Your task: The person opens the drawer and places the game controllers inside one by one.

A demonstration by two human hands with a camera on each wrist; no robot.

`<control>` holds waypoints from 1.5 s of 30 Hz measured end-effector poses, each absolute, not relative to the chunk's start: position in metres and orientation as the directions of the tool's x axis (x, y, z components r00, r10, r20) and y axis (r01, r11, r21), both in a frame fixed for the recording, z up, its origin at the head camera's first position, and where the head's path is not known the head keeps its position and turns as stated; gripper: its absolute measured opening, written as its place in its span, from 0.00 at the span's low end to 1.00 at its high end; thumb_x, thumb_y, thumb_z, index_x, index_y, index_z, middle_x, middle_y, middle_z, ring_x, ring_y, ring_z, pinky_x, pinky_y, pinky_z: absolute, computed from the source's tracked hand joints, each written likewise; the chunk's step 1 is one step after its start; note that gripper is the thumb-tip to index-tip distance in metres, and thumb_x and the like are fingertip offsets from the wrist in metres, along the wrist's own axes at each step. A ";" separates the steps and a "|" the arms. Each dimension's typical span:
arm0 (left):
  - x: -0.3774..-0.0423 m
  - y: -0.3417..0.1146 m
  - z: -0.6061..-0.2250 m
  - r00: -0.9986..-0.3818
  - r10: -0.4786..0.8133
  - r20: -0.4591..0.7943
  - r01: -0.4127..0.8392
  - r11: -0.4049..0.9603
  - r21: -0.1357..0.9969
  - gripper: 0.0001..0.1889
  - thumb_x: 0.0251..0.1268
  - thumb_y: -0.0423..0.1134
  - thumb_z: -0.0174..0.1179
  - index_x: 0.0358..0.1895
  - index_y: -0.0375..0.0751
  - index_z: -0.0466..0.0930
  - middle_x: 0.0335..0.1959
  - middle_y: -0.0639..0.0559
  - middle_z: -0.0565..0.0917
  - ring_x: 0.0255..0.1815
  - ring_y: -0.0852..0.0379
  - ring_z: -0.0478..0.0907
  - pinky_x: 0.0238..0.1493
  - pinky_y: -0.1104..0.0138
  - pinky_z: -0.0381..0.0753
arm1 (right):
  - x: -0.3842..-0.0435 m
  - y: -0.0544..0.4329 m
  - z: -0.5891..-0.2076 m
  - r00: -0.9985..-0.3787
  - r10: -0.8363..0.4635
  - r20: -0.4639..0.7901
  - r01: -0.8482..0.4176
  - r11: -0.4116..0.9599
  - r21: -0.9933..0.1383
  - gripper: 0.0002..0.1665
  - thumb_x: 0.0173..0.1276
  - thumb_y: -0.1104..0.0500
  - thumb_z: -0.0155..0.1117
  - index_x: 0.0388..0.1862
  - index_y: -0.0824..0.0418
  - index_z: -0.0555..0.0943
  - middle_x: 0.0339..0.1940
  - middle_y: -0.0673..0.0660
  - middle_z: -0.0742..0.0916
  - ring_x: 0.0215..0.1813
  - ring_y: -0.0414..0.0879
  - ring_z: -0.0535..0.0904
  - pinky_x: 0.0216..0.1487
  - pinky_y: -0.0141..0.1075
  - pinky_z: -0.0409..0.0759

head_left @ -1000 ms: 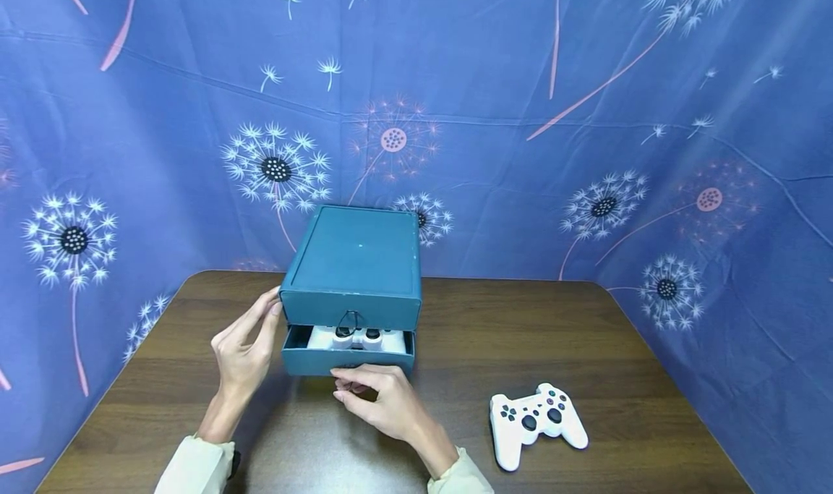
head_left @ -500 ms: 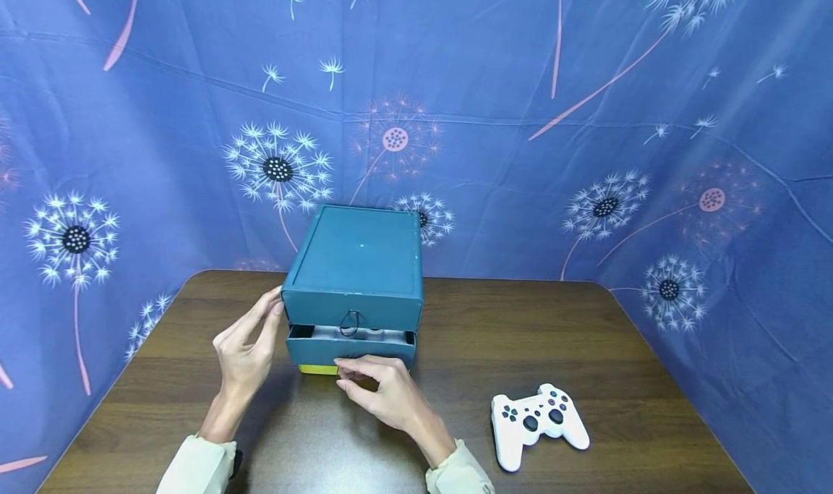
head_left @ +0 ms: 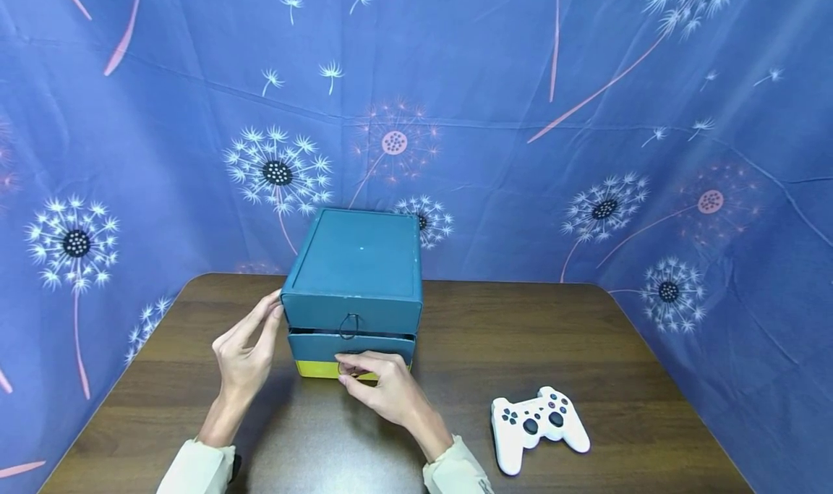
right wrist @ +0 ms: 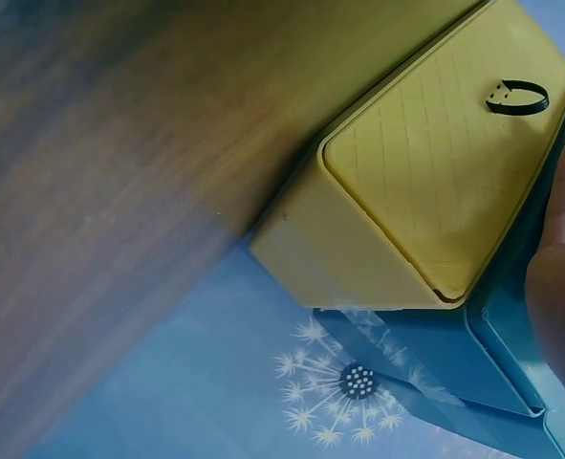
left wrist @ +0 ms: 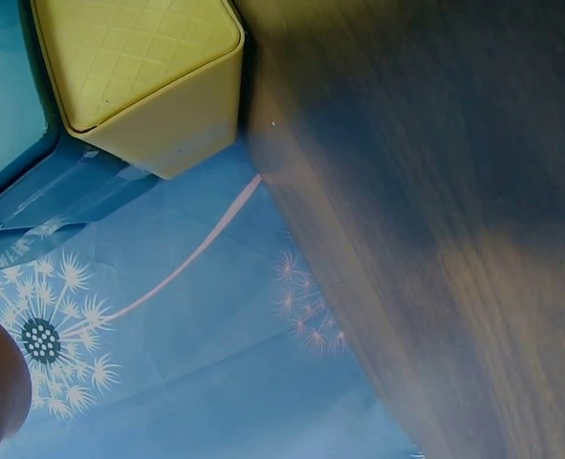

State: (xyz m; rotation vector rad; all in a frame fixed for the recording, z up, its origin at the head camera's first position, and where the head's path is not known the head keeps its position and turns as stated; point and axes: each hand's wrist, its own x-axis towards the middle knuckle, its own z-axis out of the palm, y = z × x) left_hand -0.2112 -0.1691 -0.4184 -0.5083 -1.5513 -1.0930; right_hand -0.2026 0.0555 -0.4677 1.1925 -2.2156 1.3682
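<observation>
A teal drawer cabinet (head_left: 354, 252) with a yellow bottom section (head_left: 317, 369) stands on the table. Its middle teal drawer (head_left: 306, 344) sits slightly out, with a narrow dark gap above its front. My right hand (head_left: 384, 389) has its fingers against that drawer front, the thumb lower and apart from them. In the right wrist view those fingers (right wrist: 564, 196) lie extended along the teal face, above the yellow drawer's black loop handle (right wrist: 521, 98). My left hand (head_left: 244, 353) touches the cabinet's left front edge with outstretched fingertips. The drawer's contents are hidden.
A white game controller (head_left: 540, 423) lies on the wooden table (head_left: 520, 335), right of my right hand. From the top drawer front hangs a black loop handle (head_left: 349, 325). Behind the table is a blue dandelion-print cloth (head_left: 488, 190).
The middle drawer has slid inward under my right hand, covering the white controller inside it and exposing the yellow section below. My left hand has stayed at the cabinet's side.
</observation>
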 end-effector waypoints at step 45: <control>-0.212 -0.170 -0.420 -0.300 -0.235 0.925 0.795 0.474 0.379 0.17 0.56 0.11 0.63 0.50 0.21 0.86 0.42 0.28 0.87 0.50 0.71 0.84 0.51 0.78 0.81 | -0.203 0.068 -0.473 -0.563 -0.502 0.657 -0.802 0.137 -0.582 0.20 0.68 0.69 0.70 0.59 0.71 0.84 0.44 0.61 0.90 0.43 0.46 0.88 0.46 0.37 0.88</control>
